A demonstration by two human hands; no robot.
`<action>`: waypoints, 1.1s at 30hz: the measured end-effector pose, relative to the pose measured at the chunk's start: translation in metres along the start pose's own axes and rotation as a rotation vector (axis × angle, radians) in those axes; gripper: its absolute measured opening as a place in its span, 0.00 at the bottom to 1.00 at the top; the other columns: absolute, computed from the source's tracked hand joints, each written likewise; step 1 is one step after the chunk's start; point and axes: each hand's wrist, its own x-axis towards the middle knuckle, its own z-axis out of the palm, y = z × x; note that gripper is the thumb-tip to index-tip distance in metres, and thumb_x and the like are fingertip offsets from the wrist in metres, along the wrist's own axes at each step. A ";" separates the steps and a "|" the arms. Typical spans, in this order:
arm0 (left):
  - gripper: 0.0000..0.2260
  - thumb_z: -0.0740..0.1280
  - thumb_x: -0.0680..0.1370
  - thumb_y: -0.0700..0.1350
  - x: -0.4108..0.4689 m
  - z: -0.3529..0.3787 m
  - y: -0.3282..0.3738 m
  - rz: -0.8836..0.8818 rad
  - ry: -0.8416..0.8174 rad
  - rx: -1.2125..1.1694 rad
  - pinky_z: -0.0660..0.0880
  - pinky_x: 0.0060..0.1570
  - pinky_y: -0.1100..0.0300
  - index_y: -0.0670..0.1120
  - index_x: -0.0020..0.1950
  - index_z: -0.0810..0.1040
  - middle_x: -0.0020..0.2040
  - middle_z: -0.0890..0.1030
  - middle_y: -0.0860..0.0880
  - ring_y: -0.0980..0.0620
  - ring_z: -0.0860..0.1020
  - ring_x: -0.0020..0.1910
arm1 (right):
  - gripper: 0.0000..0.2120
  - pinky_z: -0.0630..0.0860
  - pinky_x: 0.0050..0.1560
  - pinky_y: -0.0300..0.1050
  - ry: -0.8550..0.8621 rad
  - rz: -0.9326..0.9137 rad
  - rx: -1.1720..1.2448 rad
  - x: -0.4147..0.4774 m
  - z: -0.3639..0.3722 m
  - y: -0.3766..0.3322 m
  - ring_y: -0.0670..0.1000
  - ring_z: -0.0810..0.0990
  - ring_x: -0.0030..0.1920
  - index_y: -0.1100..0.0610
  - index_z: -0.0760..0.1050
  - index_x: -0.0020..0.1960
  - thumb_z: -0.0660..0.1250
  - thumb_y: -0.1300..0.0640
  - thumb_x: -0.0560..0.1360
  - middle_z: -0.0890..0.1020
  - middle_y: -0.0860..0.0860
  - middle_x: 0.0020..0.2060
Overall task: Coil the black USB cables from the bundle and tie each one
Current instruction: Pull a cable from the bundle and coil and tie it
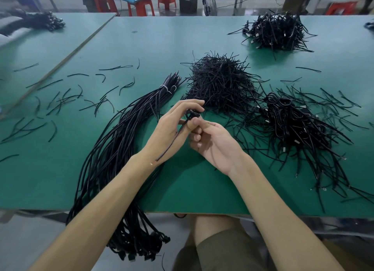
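Pinching a small cable coil (192, 114) in the left hand (174, 129), fingers and thumb curled round it, likely to stop the loops springing open. Loose tail (170, 145) hanging down across the palm to the wrist. Right hand (212, 145) close beside, fingers curled, thumb pressed on the coil, seemingly to steady it for tying; no telling whether a tie sits inside.

To the left, the bundle (113, 149) of long black USB cables, bound by a white tie (166, 88), draped over the table (182, 190) edge. Just behind the hands, a heap of black ties (220, 82), easy to reach. To the right, a pile of coiled cables (293, 125). Nothing blocking the hands.
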 end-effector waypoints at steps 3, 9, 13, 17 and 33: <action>0.09 0.68 0.83 0.47 0.000 -0.002 0.001 -0.014 -0.013 -0.011 0.79 0.57 0.57 0.47 0.62 0.78 0.67 0.77 0.55 0.48 0.77 0.66 | 0.10 0.68 0.33 0.38 -0.007 -0.003 0.006 -0.001 0.000 -0.001 0.45 0.71 0.31 0.58 0.78 0.42 0.64 0.58 0.81 0.75 0.49 0.35; 0.05 0.64 0.84 0.43 -0.001 0.000 0.003 -0.031 0.086 0.038 0.78 0.55 0.57 0.44 0.58 0.78 0.62 0.80 0.51 0.51 0.80 0.60 | 0.09 0.68 0.35 0.38 -0.095 0.004 0.000 -0.003 0.002 -0.002 0.45 0.73 0.34 0.59 0.78 0.43 0.65 0.57 0.79 0.75 0.50 0.35; 0.05 0.63 0.84 0.40 0.000 -0.001 0.004 -0.082 0.118 0.049 0.77 0.52 0.58 0.43 0.57 0.77 0.58 0.80 0.50 0.53 0.81 0.50 | 0.08 0.70 0.35 0.38 -0.104 -0.026 -0.094 -0.004 0.004 -0.001 0.46 0.74 0.35 0.59 0.75 0.45 0.64 0.57 0.81 0.75 0.50 0.35; 0.07 0.64 0.83 0.43 0.000 -0.005 0.009 -0.098 0.061 0.029 0.74 0.51 0.63 0.48 0.60 0.78 0.57 0.81 0.54 0.50 0.81 0.52 | 0.08 0.74 0.42 0.41 -0.028 -0.156 -0.269 -0.005 0.006 0.002 0.48 0.75 0.36 0.61 0.73 0.46 0.64 0.58 0.82 0.76 0.52 0.36; 0.12 0.66 0.84 0.50 0.004 -0.015 -0.003 -0.502 0.022 -0.434 0.68 0.22 0.62 0.46 0.63 0.81 0.29 0.78 0.53 0.56 0.74 0.25 | 0.12 0.77 0.43 0.54 0.272 -0.419 -0.747 0.001 0.003 0.014 0.50 0.78 0.35 0.55 0.73 0.39 0.64 0.65 0.81 0.79 0.48 0.31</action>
